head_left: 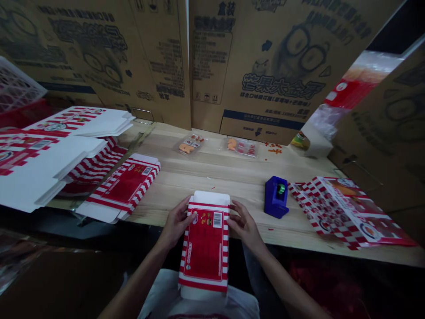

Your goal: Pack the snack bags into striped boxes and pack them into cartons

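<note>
A flat red-and-white striped carton [205, 246] lies lengthwise between my hands, its far end over the front edge of the wooden table [212, 173] and its near end toward my lap. My left hand [175, 223] grips the carton's left edge near the top, fingers curled onto its face. Along the right edge near the top, my right hand [244, 226] holds the same carton. A white flap shows at the carton's far end.
Stacks of flat striped cartons [49, 155] cover the table's left side, with one small pile [124, 186] closer in. A blue tape dispenser [276, 197] stands right of my hands, more cartons [348, 210] beyond it. Two snack packets [191, 144] lie farther back. Large cardboard boxes [265, 66] wall the back.
</note>
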A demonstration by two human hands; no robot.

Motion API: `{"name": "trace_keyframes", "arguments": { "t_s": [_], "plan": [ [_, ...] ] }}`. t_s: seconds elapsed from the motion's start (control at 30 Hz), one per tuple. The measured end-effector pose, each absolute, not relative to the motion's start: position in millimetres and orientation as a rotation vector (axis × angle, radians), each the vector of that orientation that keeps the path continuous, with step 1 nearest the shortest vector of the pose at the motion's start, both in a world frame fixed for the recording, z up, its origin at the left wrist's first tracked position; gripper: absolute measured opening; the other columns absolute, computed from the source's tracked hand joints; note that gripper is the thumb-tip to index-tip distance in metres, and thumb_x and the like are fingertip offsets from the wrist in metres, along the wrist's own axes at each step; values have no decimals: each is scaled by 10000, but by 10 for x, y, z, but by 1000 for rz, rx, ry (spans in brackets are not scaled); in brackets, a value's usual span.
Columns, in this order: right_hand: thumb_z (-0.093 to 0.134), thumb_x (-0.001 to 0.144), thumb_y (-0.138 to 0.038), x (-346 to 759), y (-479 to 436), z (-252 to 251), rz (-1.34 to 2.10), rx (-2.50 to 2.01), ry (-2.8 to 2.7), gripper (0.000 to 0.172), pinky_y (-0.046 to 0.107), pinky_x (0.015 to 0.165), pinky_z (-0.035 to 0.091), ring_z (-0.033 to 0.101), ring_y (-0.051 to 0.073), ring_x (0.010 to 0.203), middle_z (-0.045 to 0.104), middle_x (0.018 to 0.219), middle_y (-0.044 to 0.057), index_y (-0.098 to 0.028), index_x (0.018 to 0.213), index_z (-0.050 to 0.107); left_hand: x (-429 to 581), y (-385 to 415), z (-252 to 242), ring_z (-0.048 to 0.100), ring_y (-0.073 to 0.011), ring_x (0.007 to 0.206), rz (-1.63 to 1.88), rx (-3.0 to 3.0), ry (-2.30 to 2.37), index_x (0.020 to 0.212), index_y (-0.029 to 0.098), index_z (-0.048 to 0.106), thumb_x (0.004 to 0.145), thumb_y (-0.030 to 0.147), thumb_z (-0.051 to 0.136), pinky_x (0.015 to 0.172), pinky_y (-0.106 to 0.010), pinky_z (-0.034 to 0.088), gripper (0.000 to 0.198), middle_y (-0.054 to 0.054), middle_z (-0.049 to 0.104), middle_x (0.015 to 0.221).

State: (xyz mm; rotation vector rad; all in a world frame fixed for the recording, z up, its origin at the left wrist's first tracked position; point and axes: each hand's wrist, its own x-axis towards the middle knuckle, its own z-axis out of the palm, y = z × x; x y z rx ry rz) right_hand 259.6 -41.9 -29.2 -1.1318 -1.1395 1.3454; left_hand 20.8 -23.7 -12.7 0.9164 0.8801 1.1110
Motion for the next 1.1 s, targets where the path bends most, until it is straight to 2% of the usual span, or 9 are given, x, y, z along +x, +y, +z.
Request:
{"name": "trace_keyframes", "arguments": {
  "t_s": [0.17, 0.3, 0.37, 0.43, 0.53, 0.7, 0.87, 0.97, 1.1],
  "plan": [
    [680, 813, -463, 2637, -212, -412, 1095, -1195, -1387, 395, 373, 888, 512, 622, 231, 1022, 648, 1139, 88, -230, 1132, 698, 199, -177, -208, 685, -219, 907, 1041, 904, 948, 1240, 175, 607, 686, 292, 806, 797, -333, 555, 600, -93, 717, 1105],
    [589, 878, -478, 2611, -185, -464, 1051, -1187, -1474, 315, 361, 908, 489, 605, 234, 1050, 655, 1087, 90, -219, 890, 768, 246, -105, -234, 656, -169, 778, 1085, 920, 1071, 824, 127, 731, 722, 365, 755, 692, -252, 511, 260, -54, 731, 858],
    [624, 850, -468, 2595, -184, -460, 1058, -1198, -1447, 288, 344, 862, 504, 617, 230, 999, 658, 1036, 87, -211, 830, 754, 275, -42, -246, 630, -140, 698, 1110, 914, 1098, 653, 123, 682, 696, 369, 756, 635, -226, 483, 260, -36, 708, 773],
    [694, 787, -448, 2585, -170, -443, 1096, -1211, -1343, 274, 323, 770, 527, 637, 204, 868, 662, 954, 61, -224, 944, 715, 292, 32, -254, 618, -121, 648, 1116, 883, 1117, 682, 141, 661, 636, 342, 775, 596, -215, 470, 236, -15, 704, 773],
    [765, 709, -399, 2600, -132, -402, 1237, -1202, -1218, 445, 287, 668, 527, 634, 162, 716, 664, 882, 15, -247, 1103, 627, 289, 125, -246, 638, -142, 624, 1053, 877, 1111, 871, 159, 671, 572, 304, 784, 570, -236, 481, 351, -30, 724, 802],
    [743, 738, -428, 2657, -154, -316, 1348, -1177, -1307, 248, 282, 671, 516, 646, 173, 708, 679, 744, 15, -199, 790, 663, 235, 121, -218, 655, -186, 634, 914, 1019, 1082, 781, 110, 724, 594, 332, 775, 619, -273, 502, 295, -67, 723, 682],
    [690, 798, -476, 2643, -304, -243, 1281, -1176, -1400, 285, 327, 803, 530, 672, 221, 922, 729, 1011, 87, -196, 840, 722, 179, -12, -185, 643, -180, 677, 871, 1205, 1125, 761, 143, 762, 674, 338, 743, 628, -248, 480, 215, -45, 742, 735],
    [678, 807, -480, 2616, -328, -234, 1293, -1223, -1390, 292, 331, 778, 539, 684, 218, 870, 744, 960, 90, -192, 798, 723, 170, -37, -131, 626, -173, 631, 840, 1358, 1142, 717, 149, 752, 724, 349, 685, 593, -247, 465, 211, -42, 724, 691],
    [781, 687, -439, 2600, -253, -184, 1342, -1239, -1353, 280, 321, 699, 552, 692, 212, 771, 745, 848, 65, -190, 757, 674, 155, 24, -31, 592, -151, 595, 829, 1454, 1148, 700, 164, 748, 659, 273, 724, 571, -226, 436, 119, -30, 702, 650]
  ]
}}
